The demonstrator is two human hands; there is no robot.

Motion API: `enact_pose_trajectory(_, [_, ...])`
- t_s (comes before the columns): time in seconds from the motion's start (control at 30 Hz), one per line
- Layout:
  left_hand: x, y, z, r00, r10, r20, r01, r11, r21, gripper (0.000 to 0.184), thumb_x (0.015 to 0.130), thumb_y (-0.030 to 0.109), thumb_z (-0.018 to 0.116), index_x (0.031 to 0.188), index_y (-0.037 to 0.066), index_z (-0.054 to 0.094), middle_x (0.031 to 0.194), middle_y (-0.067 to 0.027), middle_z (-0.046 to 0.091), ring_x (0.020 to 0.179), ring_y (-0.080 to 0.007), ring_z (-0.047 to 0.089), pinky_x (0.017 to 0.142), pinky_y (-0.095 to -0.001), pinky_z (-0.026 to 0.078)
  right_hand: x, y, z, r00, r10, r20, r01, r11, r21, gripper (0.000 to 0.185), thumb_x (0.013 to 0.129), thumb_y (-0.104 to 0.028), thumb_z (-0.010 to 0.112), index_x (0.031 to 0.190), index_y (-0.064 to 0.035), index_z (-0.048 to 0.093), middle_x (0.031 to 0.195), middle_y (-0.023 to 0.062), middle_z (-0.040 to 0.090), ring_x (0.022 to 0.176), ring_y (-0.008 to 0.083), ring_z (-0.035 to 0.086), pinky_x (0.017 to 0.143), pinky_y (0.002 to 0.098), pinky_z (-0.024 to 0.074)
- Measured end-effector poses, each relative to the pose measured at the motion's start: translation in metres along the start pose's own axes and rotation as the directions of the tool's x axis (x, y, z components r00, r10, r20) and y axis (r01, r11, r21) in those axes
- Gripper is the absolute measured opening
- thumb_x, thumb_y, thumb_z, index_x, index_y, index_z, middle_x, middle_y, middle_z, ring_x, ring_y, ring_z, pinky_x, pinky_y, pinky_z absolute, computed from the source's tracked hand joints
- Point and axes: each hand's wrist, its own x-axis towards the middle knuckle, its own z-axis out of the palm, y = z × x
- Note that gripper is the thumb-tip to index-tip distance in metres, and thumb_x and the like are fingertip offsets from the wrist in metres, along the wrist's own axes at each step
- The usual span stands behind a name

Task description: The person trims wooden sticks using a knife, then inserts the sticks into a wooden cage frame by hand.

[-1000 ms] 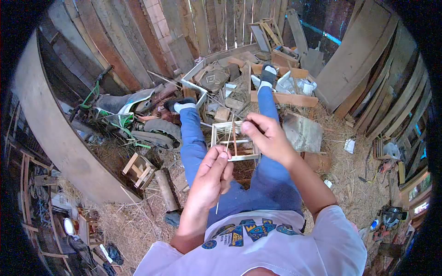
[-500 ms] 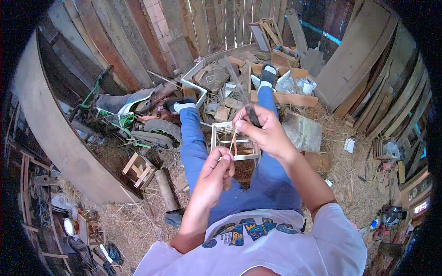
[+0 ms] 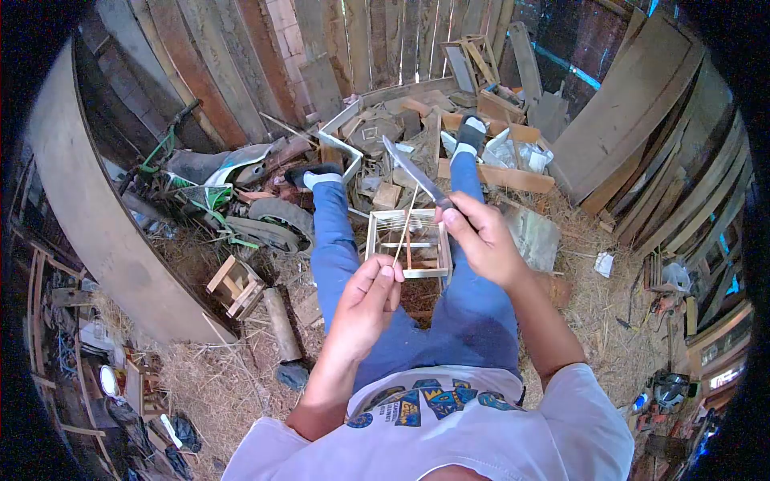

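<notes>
My left hand [image 3: 369,297] pinches the lower end of a thin, pale wooden stick [image 3: 406,223], which points up and away from me. In my right hand [image 3: 481,240] is a knife [image 3: 418,174] with a dark handle, its long blade angled up to the left. The blade lies close to the stick's upper end; whether they touch I cannot tell. Between my legs, beneath both hands, sits a small pale wooden frame [image 3: 440,273] with thin sticks across its far side and a reddish bar in the middle.
Scrap wood and rubble, with a small wooden block [image 3: 387,196], lie around my feet. A green and white motorbike [image 3: 210,192] lies to the left, near a wooden crate [image 3: 234,286] and a short log [image 3: 282,323]. Boards [image 3: 642,120] lean at right. Straw covers the ground.
My right hand has moved off the stick to the right and slightly down. The knife has turned, so its blade now shows. My left hand keeps its pinch on the stick.
</notes>
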Motion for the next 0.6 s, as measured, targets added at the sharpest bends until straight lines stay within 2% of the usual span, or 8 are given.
enact_pose_trajectory(0.13, [-0.003,0.005,0.004,0.999,-0.023,0.023,0.024,0.999,-0.048,0.019,0.114,0.021,0.045,0.106,0.009,0.057,0.063,0.0081,0.036,0.051,-0.0027,0.027,0.045,-0.0245,0.018,0.000,-0.010,-0.001,0.998,0.046,-0.033,-0.049,0.993,-0.109,0.019,0.105,-0.021,0.060,0.100,-0.0031,0.066,0.080,0.0167,0.069,0.072,0.0307,0.071,0.064,0.0407,0.0527])
enact_pose_trajectory(0.17, [-0.003,0.006,0.005,0.999,-0.021,0.024,0.023,0.999,-0.047,0.019,0.114,0.021,0.045,0.106,0.009,0.057,0.063,0.0081,0.036,0.051,-0.0027,0.027,0.045,-0.0245,0.018,-0.001,-0.010,0.001,0.998,0.044,-0.034,-0.047,0.993,-0.110,0.019,0.105,-0.021,0.060,0.100,-0.0031,0.066,0.080,0.0167,0.069,0.072,0.0307,0.071,0.064,0.0407,0.0527])
enact_pose_trajectory(0.23, [-0.003,0.007,0.008,1.000,0.006,0.013,-0.005,0.999,-0.048,0.018,0.114,0.020,0.046,0.105,0.009,0.058,0.062,0.0089,0.035,0.050,-0.0023,0.027,0.045,-0.0243,0.018,-0.008,-0.008,0.007,0.999,0.022,-0.033,-0.032,0.932,-0.362,0.019,0.102,-0.023,0.062,0.094,-0.0065,0.064,0.072,0.0158,0.066,0.066,0.0379,0.068,0.057,0.0460,0.0512])
enact_pose_trajectory(0.27, [-0.003,0.006,0.007,1.000,0.007,0.013,-0.007,0.999,-0.048,0.018,0.114,0.020,0.046,0.105,0.009,0.058,0.062,0.0089,0.035,0.050,-0.0023,0.027,0.045,-0.0243,0.018,-0.010,-0.009,0.017,0.987,-0.141,-0.075,0.109,0.939,-0.327,0.021,0.101,-0.016,0.061,0.085,-0.0031,0.057,0.064,0.0169,0.054,0.053,0.0335,0.057,0.053,0.0410,0.0465])
enact_pose_trajectory(0.4, [-0.002,0.005,0.002,1.000,0.022,0.000,-0.022,1.000,0.016,0.018,0.113,0.023,0.045,0.105,0.013,0.057,0.062,0.0102,0.034,0.046,-0.0011,0.024,0.040,-0.0232,0.015,-0.011,-0.016,0.014,0.995,-0.095,-0.030,0.078,0.933,-0.350,0.021,0.100,-0.015,0.062,0.083,-0.0032,0.058,0.064,0.0169,0.056,0.057,0.0361,0.062,0.054,0.0428,0.0473])
enact_pose_trajectory(0.5, [-0.003,0.005,0.005,1.000,0.016,-0.013,-0.015,1.000,0.018,0.017,0.113,0.023,0.045,0.105,0.013,0.057,0.062,0.0107,0.033,0.046,-0.0008,0.023,0.040,-0.0230,0.015,-0.012,-0.015,0.015,0.986,-0.166,0.029,0.161,0.878,-0.451,0.025,0.099,-0.016,0.064,0.078,-0.0049,0.056,0.061,0.0154,0.055,0.053,0.0345,0.060,0.052,0.0428,0.0465])
enact_pose_trajectory(0.53, [-0.002,0.006,0.005,1.000,0.010,-0.021,-0.010,1.000,0.023,0.017,0.113,0.023,0.045,0.105,0.013,0.057,0.062,0.0108,0.033,0.046,-0.0007,0.023,0.040,-0.0230,0.015,-0.015,-0.017,0.015,0.981,-0.155,0.116,0.193,0.847,-0.496,0.024,0.098,-0.029,0.066,0.084,-0.0096,0.065,0.065,0.0141,0.065,0.059,0.0360,0.067,0.051,0.0470,0.0501])
enact_pose_trajectory(0.6, [-0.002,0.009,0.005,1.000,0.019,-0.020,-0.018,0.999,0.033,0.017,0.113,0.023,0.046,0.106,0.013,0.057,0.062,0.0109,0.033,0.046,-0.0007,0.023,0.040,-0.0230,0.015,-0.010,-0.014,0.011,0.993,-0.111,0.045,0.119,0.888,-0.444,0.025,0.098,-0.029,0.066,0.083,-0.0102,0.064,0.064,0.0136,0.064,0.057,0.0357,0.067,0.050,0.0468,0.0498])
